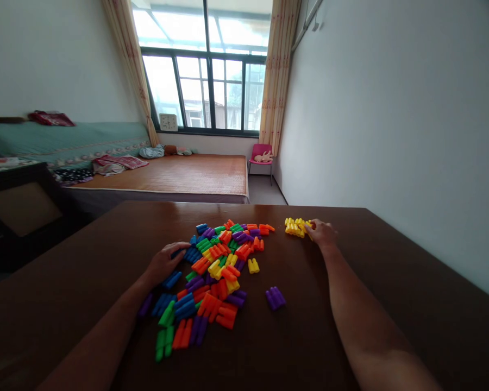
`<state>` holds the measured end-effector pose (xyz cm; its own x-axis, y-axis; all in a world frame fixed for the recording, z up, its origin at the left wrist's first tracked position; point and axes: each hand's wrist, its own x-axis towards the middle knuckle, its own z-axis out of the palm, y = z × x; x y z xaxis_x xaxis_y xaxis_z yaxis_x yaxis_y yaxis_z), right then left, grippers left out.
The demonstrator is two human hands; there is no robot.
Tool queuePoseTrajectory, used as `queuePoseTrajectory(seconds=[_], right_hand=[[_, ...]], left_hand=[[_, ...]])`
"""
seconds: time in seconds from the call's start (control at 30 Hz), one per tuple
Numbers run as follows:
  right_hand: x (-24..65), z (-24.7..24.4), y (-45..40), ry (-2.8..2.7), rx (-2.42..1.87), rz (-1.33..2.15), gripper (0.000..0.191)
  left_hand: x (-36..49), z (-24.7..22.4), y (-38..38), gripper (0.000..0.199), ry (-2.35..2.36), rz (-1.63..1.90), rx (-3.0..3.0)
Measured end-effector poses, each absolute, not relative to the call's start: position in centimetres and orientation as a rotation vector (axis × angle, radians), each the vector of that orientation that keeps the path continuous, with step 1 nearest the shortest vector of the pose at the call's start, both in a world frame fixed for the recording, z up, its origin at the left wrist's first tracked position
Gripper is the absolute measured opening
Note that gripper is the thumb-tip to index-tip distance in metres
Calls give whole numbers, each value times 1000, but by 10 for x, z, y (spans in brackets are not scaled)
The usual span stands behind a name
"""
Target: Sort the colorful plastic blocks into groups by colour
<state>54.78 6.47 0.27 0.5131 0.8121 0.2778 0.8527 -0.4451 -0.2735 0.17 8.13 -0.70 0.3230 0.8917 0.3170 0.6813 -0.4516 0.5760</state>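
A loose pile of plastic building blocks shaped like joined tubes, in orange, green, purple, blue and yellow, spreads over the brown table (301,347). At the pile's left side, my left hand (165,263) has its fingers and thumb closed around a blue block (179,252), partly hidden by them. Other blue blocks (193,254) lie right beside it. Farther right, my right hand (324,232) pinches a yellow block (308,229) at the right end of a small group of yellow blocks (294,227). A single yellow block (253,265) and a purple block (275,298) lie between pile and right arm.
Beyond the table's far edge is a bed with a woven mat (179,172). A pink chair (262,155) stands by the window wall. To the left is a dark cabinet (24,203); a white wall (399,119) runs along the right.
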Motion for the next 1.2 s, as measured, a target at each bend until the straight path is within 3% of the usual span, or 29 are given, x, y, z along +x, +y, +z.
queuePoseTrajectory(seconds=[0.27, 0.43, 0.6, 0.7, 0.97, 1.2], right_hand=[[544, 1, 64, -1418, -2371, -121, 46], [540, 15, 63, -1327, -2120, -180, 43], [482, 36, 62, -1930, -1597, 387, 38], [453, 40, 64, -2127, -1450, 518, 40], [579, 34, 48, -1535, -1985, 125, 47], [631, -14, 42, -1466, -2108, 294, 51]], left_hand=[[3, -6, 80, 43, 1408, 859, 2250], [2, -5, 80, 43, 1414, 858, 2243], [2, -6, 81, 44, 1415, 854, 2251], [2, -7, 81, 44, 1412, 852, 2257], [3, -5, 80, 45, 1419, 859, 2252], [3, -4, 80, 46, 1429, 863, 2257]])
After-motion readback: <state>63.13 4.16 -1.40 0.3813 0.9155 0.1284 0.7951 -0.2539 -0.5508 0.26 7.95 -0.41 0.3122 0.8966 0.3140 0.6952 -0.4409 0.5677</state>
